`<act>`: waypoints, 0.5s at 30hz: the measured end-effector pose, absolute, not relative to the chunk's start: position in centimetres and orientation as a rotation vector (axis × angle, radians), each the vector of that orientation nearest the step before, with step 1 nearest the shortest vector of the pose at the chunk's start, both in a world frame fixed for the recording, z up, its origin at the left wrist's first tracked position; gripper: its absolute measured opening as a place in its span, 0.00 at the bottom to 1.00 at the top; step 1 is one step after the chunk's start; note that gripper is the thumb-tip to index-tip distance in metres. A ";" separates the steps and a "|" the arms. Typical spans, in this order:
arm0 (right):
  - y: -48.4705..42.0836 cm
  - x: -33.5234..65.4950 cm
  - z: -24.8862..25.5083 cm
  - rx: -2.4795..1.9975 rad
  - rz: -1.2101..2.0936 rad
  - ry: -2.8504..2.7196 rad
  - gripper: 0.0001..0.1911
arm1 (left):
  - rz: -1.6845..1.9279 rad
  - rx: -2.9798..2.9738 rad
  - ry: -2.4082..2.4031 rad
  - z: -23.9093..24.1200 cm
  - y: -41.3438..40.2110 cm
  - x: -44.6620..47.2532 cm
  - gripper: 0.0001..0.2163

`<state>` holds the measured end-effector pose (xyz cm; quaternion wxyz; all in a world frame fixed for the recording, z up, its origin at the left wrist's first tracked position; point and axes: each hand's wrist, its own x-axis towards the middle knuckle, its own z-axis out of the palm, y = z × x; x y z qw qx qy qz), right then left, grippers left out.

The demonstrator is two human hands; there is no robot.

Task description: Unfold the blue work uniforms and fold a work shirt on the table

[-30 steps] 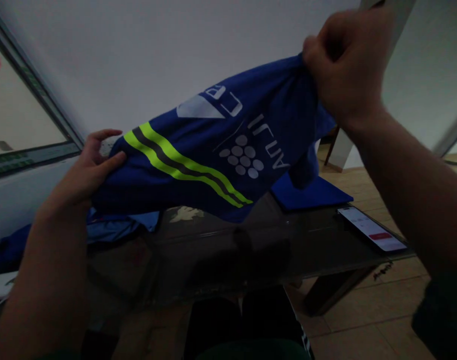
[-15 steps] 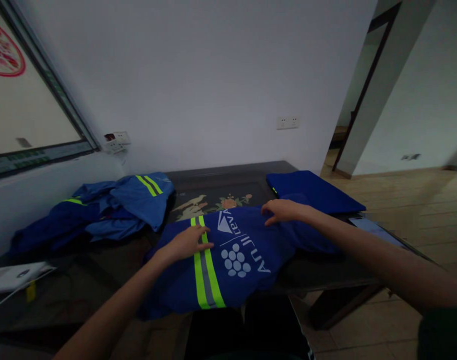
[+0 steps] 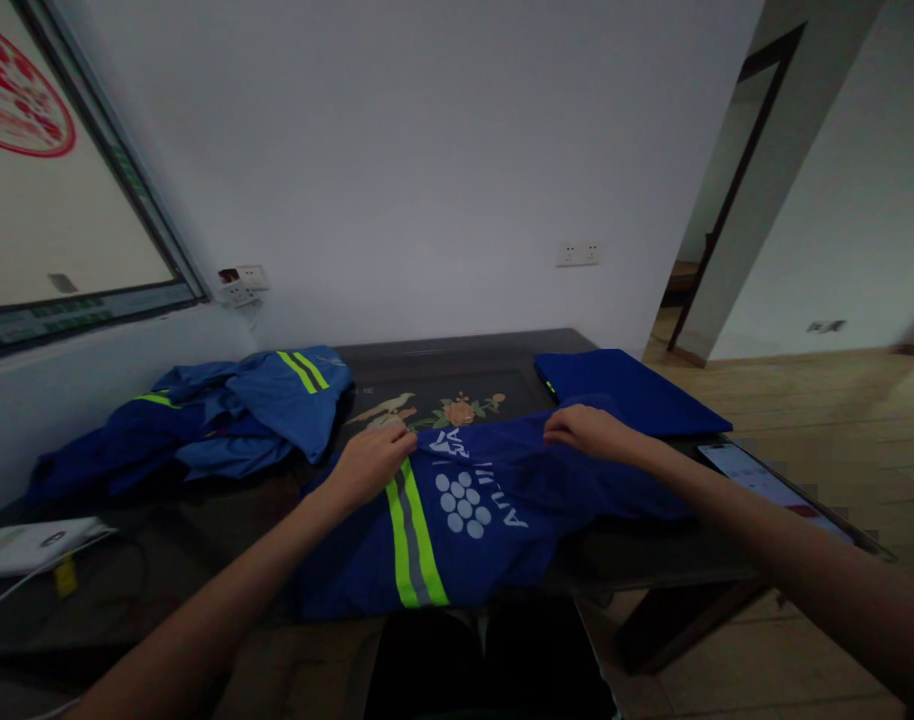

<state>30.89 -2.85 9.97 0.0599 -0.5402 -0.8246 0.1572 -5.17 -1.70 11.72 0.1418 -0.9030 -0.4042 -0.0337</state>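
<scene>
A dark blue work jacket [image 3: 502, 560] with yellow-green reflective stripes and white lettering lies across the front of the dark table [image 3: 457, 350]. My left hand [image 3: 374, 455] is closed on the jacket's far edge, at the top of the stripe. Farther right along that same edge, my right hand [image 3: 584, 430] also pinches the cloth. Between the hands the fabric is pulled up a little and wrinkles the lettering. The jacket's right part runs beneath my right forearm, which hides some of it.
A heap of blue work clothes [image 3: 277, 410] lies at the table's left. Flat folded blue cloth [image 3: 629, 390] is at the back right, with a phone [image 3: 772, 490] beside it. At the left edge sit a white device [image 3: 37, 548] and a cable. A wall stands behind.
Both hands have closed from spread fingers onto the jacket's far edge. The cloth between them has bunched, and the white lettering is now partly folded.
</scene>
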 end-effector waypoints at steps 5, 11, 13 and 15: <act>-3.3 29.7 13.4 -1.291 0.571 -2.306 0.22 | -0.777 -2.407 -1.073 22.7 -0.7 -2.1 0.13; -3.5 24.6 11.8 -1.161 0.530 -2.087 0.18 | -1.214 -2.338 -0.945 24.5 -4.2 2.3 0.16; -2.9 24.0 10.9 -1.202 0.654 -2.154 0.12 | -0.682 -2.646 -0.931 22.5 -3.6 2.5 0.14; -1.9 24.7 11.0 -1.233 0.708 -2.206 0.17 | -0.321 -2.681 -1.065 21.9 -1.9 1.7 0.10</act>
